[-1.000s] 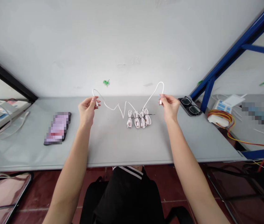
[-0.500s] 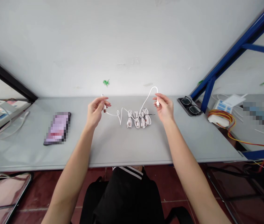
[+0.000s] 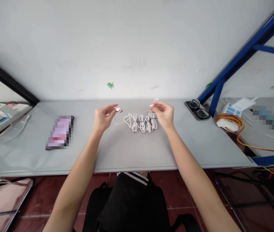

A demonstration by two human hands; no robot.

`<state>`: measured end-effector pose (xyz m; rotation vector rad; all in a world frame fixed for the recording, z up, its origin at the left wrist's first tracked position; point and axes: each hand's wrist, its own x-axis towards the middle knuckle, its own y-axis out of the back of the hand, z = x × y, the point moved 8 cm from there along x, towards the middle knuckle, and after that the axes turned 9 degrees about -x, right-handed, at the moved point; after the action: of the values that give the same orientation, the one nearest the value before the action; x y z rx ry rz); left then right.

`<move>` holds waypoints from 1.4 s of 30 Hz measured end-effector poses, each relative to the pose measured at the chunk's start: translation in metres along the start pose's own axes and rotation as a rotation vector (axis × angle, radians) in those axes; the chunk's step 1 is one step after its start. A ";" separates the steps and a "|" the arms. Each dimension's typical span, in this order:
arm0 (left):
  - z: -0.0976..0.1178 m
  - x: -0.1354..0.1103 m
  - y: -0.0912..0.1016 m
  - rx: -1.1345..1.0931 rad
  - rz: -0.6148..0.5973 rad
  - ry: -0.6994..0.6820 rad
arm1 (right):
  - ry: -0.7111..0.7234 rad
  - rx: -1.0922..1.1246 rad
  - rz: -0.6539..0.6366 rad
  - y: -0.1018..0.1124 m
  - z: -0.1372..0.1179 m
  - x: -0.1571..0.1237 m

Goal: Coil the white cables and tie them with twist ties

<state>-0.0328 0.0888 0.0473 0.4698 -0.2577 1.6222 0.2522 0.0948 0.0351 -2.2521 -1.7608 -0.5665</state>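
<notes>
My left hand pinches one end of a white USB cable, with the red-tipped USB-A plug sticking out to the right of the fingertips. The cable's other connector is between the fingertips of my right hand, above the table. Slack from this cable loops down between both hands. Several coiled white cables, tied with black ties, lie in a row on the grey table, just below and between my hands.
A phone lies at the left. On the right, eyeglasses rest on a dark phone-like slab beside a blue metal frame. Power strips with cords sit at both sides. A white wall rises behind the table.
Both hands have moved inward, bringing the two cable ends closer together. The USB-A plug in my left hand has turned from pointing down to pointing right.
</notes>
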 end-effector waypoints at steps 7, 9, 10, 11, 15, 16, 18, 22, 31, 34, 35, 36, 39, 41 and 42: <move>0.022 -0.002 0.000 0.275 0.109 -0.211 | 0.235 -0.286 0.104 0.007 -0.016 -0.003; 0.024 -0.003 -0.007 0.276 0.097 -0.246 | 0.297 -0.357 0.135 0.006 -0.025 -0.005; 0.023 -0.003 -0.011 0.261 0.083 -0.243 | 0.323 -0.378 0.149 0.006 -0.029 -0.006; 0.022 -0.004 -0.015 0.241 0.069 -0.240 | 0.342 -0.388 0.157 0.005 -0.032 -0.007; 0.019 -0.006 -0.022 0.196 0.075 -0.216 | 0.356 -0.370 0.113 -0.002 -0.036 -0.010; 0.018 -0.007 -0.023 0.186 0.078 -0.206 | 0.355 -0.363 0.100 -0.003 -0.037 -0.010; 0.016 -0.007 -0.023 0.163 0.087 -0.185 | 0.362 -0.355 0.092 -0.004 -0.038 -0.011; 0.015 -0.008 -0.020 0.099 0.131 -0.157 | 0.385 -0.363 0.089 -0.006 -0.042 -0.014; 0.015 -0.007 -0.015 -0.041 0.213 -0.142 | 0.411 -0.340 0.113 -0.007 -0.044 -0.014; 0.015 -0.008 -0.014 -0.039 0.227 -0.149 | 0.396 -0.359 0.123 -0.007 -0.044 -0.013; 0.015 -0.008 -0.014 -0.037 0.223 -0.148 | 0.394 -0.364 0.124 -0.007 -0.044 -0.013; 0.015 -0.008 -0.015 -0.033 0.218 -0.146 | 0.393 -0.370 0.122 -0.007 -0.045 -0.013; 0.016 -0.008 -0.016 -0.016 0.210 -0.146 | 0.393 -0.383 0.120 -0.008 -0.046 -0.013; 0.016 -0.008 -0.017 -0.012 0.207 -0.146 | 0.394 -0.387 0.120 -0.008 -0.046 -0.014; 0.016 -0.008 -0.017 -0.011 0.206 -0.144 | 0.393 -0.387 0.119 -0.008 -0.046 -0.014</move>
<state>-0.0134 0.0764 0.0564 0.5669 -0.4343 1.7887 0.2340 0.0661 0.0705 -2.2504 -1.4048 -1.3159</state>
